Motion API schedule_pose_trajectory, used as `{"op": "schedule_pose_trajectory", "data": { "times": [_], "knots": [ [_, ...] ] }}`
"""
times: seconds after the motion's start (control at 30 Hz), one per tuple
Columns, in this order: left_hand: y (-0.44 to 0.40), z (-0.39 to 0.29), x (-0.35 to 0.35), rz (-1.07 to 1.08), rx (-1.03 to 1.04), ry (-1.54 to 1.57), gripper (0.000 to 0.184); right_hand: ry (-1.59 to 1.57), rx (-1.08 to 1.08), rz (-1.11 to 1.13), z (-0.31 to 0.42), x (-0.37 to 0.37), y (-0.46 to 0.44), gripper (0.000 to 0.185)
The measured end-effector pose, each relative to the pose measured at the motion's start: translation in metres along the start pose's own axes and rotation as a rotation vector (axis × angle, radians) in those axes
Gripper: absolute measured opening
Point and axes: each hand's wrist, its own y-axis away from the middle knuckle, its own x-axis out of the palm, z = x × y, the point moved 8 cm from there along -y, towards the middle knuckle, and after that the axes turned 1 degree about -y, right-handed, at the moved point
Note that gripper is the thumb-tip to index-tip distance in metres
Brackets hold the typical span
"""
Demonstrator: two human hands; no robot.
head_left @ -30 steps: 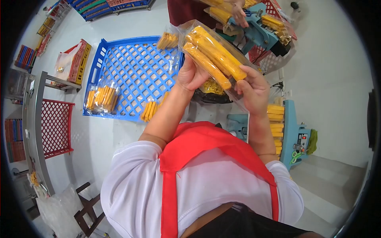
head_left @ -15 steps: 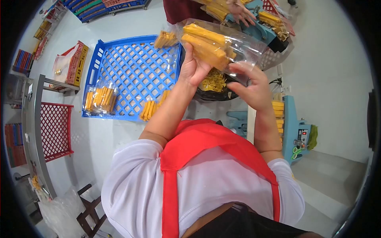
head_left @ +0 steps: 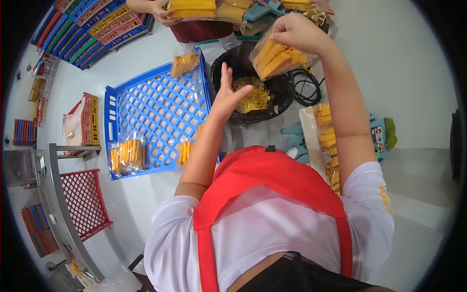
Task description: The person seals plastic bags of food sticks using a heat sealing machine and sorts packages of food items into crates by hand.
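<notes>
My right hand point(head_left: 294, 35) grips the top of a clear plastic bag of yellow sticks point(head_left: 277, 59), which hangs tilted at the upper right of the bin. My left hand point(head_left: 228, 97) is empty, fingers spread, over the left side of a black-lined bin point(head_left: 284, 92) with yellow scraps point(head_left: 255, 97) in it. To its left lies a blue lattice crate point(head_left: 155, 104). Bags of sticks rest in that crate: one at the top right corner point(head_left: 185, 64), others at the lower left point(head_left: 130, 153) and lower right point(head_left: 185, 152).
Another person's hand point(head_left: 166, 13) is on long yellow packs point(head_left: 192, 7) at the top. Packed yellow bags point(head_left: 327, 131) stand at right, beside a teal machine point(head_left: 379, 134). Black cable point(head_left: 307, 86) coils by the bin. Red crates point(head_left: 85, 202) and a metal rail point(head_left: 61, 194) are at left.
My right hand has taken the bag up and to the right. My left hand has let go of it and opened. The view has shifted, showing more of the bin and the stacked crates.
</notes>
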Motion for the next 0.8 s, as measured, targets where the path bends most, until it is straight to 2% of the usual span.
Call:
{"op": "schedule_pose_trajectory", "data": {
  "times": [0.03,0.07,0.13,0.23,0.27,0.33,0.4,0.47,0.5,0.57,0.6,0.67,0.7,0.77,0.8],
  "knots": [
    [-0.002,-0.031,0.013,0.057,0.230,-0.322,0.106,0.003,0.000,-0.001,0.004,-0.006,-0.001,0.019],
    [-0.006,-0.047,0.022,0.060,0.232,-0.326,0.106,0.001,-0.001,-0.006,0.007,-0.011,-0.001,0.019],
    [-0.005,-0.083,0.048,0.002,0.435,-0.923,0.116,0.028,0.063,0.103,0.014,-0.010,0.000,0.019],
    [-0.018,-0.097,0.053,-0.090,0.525,-0.994,0.116,-0.063,0.039,0.143,0.067,-0.029,0.019,0.020],
    [-0.023,-0.097,0.051,-0.075,0.577,-0.919,0.113,-0.068,0.040,0.136,0.065,-0.026,0.018,0.020],
    [-0.024,-0.097,0.052,-0.074,0.609,-0.830,0.111,-0.020,-0.175,-0.002,0.076,-0.030,0.017,0.023],
    [-0.021,-0.098,0.054,-0.075,0.636,-0.739,0.110,-0.009,-0.193,-0.003,0.080,-0.030,0.019,0.022],
    [-0.009,-0.108,0.058,-0.148,0.763,-0.744,0.110,0.007,-0.222,-0.001,0.095,-0.035,0.024,0.022],
    [-0.008,-0.106,0.060,-0.148,0.765,-0.747,0.110,0.021,-0.169,0.020,0.101,-0.037,0.028,0.022],
    [-0.008,-0.098,0.058,-0.093,0.693,-0.511,0.112,0.037,-0.125,0.043,0.107,-0.032,0.038,0.022],
    [-0.004,-0.101,0.058,-0.104,0.697,-0.513,0.112,-0.092,-0.331,-0.403,0.120,-0.060,0.053,0.024],
    [0.001,-0.106,0.055,-0.024,0.559,-0.196,0.111,-0.236,-0.543,-0.844,0.115,-0.081,0.085,0.025],
    [0.007,-0.114,0.054,-0.037,0.567,-0.201,0.111,-0.633,-0.465,-0.835,0.080,-0.088,0.089,0.022],
    [0.016,-0.129,0.050,-0.011,0.572,0.085,0.107,-1.228,-0.251,-0.630,-0.009,-0.056,0.078,0.022],
    [0.019,-0.131,0.047,-0.001,0.541,0.129,0.091,-1.413,-0.122,-0.451,-0.058,-0.010,0.064,0.025]
  ]
}}
